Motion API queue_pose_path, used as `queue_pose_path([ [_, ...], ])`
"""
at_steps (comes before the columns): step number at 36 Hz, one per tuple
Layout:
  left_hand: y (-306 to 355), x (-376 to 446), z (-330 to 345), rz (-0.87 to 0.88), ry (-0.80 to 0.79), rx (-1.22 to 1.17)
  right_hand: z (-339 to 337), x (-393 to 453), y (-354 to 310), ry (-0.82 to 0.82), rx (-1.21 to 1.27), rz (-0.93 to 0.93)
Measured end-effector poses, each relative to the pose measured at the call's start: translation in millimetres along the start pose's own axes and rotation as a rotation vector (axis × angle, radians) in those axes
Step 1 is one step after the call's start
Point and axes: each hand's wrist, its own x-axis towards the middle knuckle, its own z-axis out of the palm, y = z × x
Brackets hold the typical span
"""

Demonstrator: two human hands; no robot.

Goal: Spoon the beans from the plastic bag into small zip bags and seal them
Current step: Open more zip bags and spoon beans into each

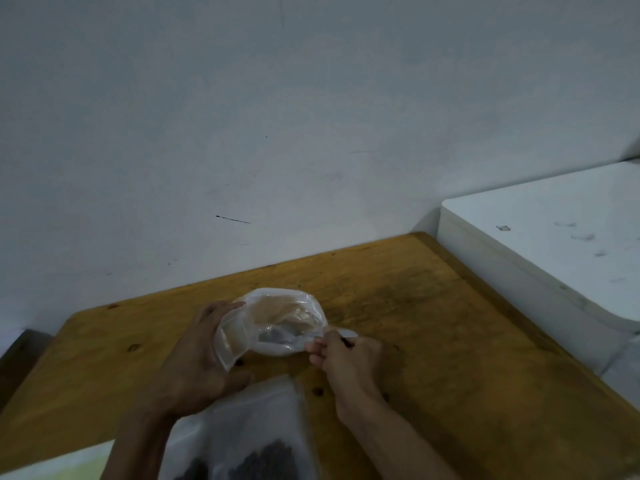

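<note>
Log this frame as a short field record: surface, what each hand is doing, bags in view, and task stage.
surface: wooden table against a pale wall
left hand: left hand holds a small zip bag beside the plastic bag
right hand: right hand grips a spoon handle, bowl end inside the plastic bag
near bag: clear bag with dark beans at the bottom edge
right side: white box
stage: scooping; small zip bag not yet sealed

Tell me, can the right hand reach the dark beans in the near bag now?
Probably not yet: the right hand holds a spoon at the plastic bag, though the near bag lies unobstructed.
</note>
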Motion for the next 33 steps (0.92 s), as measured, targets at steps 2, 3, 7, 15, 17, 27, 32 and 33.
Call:
queue_pose_path([
  [2, -1, 2, 0, 0.0, -0.008, 0.02, 1, -1, -1, -0.003, -0.006, 0.02],
  [3, -1, 4, -1, 0.005, -0.008, 0.017, 1, -1, -1, -0.005, -0.004, 0.026],
  [7, 9, 10, -6, 0.057, -0.009, -0.041, 0, 0, -5, 0.001, -0.027, -0.013],
  [15, 6, 11, -10, 0.026, -0.013, -0.024, -8, -5, -8, 0.03, -0.201, -0.183],
  [17, 7, 11, -8, 0.028, -0.003, -0.005, -7, -5, -8, 0.019, -0.19, -0.157],
  [27, 15, 9, -7, 0.103, -0.021, -0.019, 1, -9, -8, -0.025, 0.111, 0.143],
  [32, 6, 0, -9, 0.043, -0.013, 0.02, -3, -7, -12, 0.006, 0.185, 0.16],
  [33, 6, -2, -9, 0.035, -0.012, 0.037, -4, -7, -13, 0.007, 0.184, 0.154],
])
